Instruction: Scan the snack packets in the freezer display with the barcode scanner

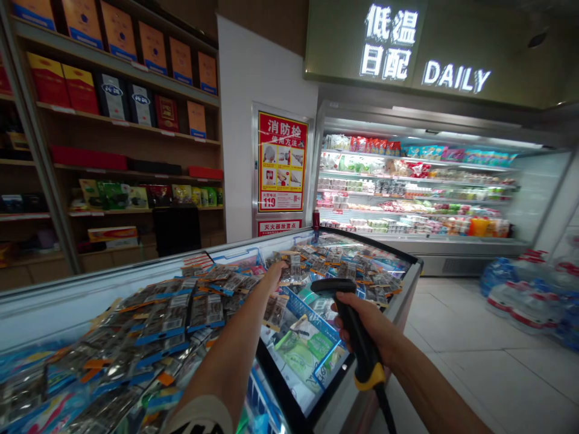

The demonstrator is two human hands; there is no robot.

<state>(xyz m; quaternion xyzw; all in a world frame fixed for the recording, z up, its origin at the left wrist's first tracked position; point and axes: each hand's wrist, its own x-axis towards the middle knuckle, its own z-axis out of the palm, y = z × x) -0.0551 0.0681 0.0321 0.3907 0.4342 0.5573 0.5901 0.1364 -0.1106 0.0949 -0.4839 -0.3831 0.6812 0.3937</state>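
My right hand [368,319] is wrapped round the handle of a black and yellow barcode scanner [355,328], whose dark head points left over the freezer. A cable hangs from its lower end. My left arm stretches forward across the freezer, and my left hand [275,274] pinches the edge of a small clear-fronted packet [293,266] with its thumb; the other fingers are mostly hidden. Around it lie many similar packets [208,307] with blue and orange edges, heaped on top of the chest freezer [409,286]. Green and white bags [303,346] show in a blue basket below.
A lit refrigerated display [420,181] stands at the back right. Shelves with boxed goods [154,45] line the left wall. A red fire-hydrant sign [283,160] hangs between them. Bundled water bottles [527,301] stand on the tiled floor [470,343] at right.
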